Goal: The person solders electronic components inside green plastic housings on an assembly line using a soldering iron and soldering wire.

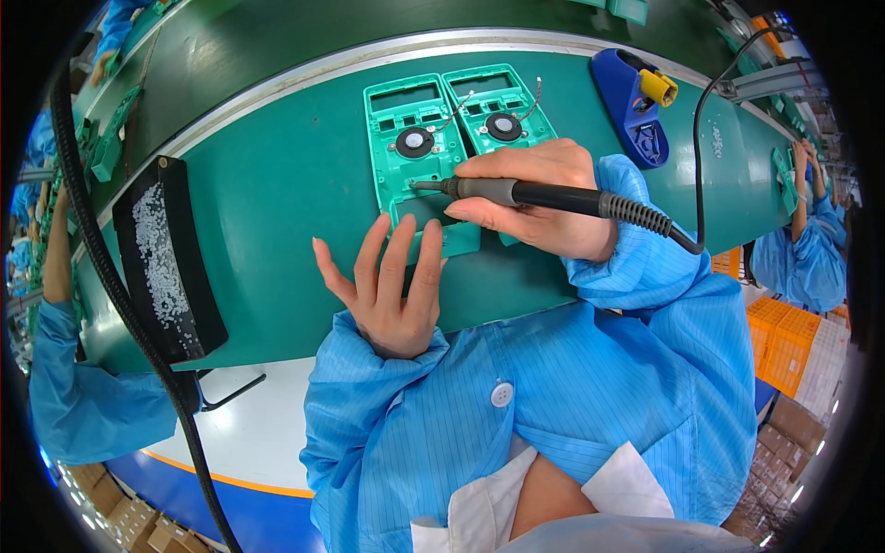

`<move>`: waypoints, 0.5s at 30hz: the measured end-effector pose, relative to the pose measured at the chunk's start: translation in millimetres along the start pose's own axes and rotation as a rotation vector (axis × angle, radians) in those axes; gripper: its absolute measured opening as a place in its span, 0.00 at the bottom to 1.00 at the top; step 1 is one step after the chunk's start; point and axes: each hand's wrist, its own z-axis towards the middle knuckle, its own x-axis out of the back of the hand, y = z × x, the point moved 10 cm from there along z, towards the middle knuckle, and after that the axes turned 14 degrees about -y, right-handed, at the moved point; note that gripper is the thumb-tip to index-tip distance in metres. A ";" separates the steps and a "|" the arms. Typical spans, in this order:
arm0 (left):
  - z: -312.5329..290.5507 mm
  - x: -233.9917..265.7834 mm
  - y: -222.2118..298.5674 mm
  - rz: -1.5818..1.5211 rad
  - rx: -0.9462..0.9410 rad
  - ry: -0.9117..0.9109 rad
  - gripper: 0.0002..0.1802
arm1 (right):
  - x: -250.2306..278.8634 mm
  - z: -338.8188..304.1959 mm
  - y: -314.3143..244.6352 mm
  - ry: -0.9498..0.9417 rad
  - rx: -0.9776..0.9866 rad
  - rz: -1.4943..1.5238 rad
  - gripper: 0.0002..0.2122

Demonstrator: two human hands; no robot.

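Two green plastic housings lie side by side on the green bench. The left housing (380,111) and the right housing (530,88) each carry a round black speaker with thin wires. My right hand (544,198) grips a soldering iron (558,196) by its grey and black handle. Its tip reaches over the lower part of the left housing; whether it touches cannot be made out. My left hand (392,286) has its fingers spread, with the fingertips at that housing's near edge. Part of the right housing is hidden behind my right hand.
A blue soldering iron stand (616,97) with a yellow piece sits at the back right. On the left is a black tray (207,304) of small whitish pieces. The iron's cord (698,157) loops at right. Other people in blue work on both sides.
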 end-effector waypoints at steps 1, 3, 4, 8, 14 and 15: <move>0.0 0.0 0.1 -0.001 0.001 0.001 0.16 | 0.4 0.1 -0.5 -0.001 -0.001 -0.006 0.14; 0.1 0.0 -0.1 -0.005 -0.001 0.006 0.16 | 3.2 -0.5 -0.7 -0.011 -0.023 0.016 0.14; 0.1 0.3 -0.1 -0.011 -0.004 0.011 0.16 | 5.2 -1.1 0.1 -0.021 -0.045 0.037 0.14; 0.1 1.0 1.0 -0.009 -0.035 -0.009 0.19 | 32.4 -7.2 -2.3 0.079 -0.070 0.044 0.13; -1.8 0.2 -0.7 -0.014 -0.043 -0.030 0.24 | 66.8 -45.8 14.0 0.294 -0.180 0.063 0.14; -1.0 -0.5 -1.1 -0.033 -0.040 -0.056 0.25 | 69.8 -56.4 20.1 0.342 -0.185 0.119 0.16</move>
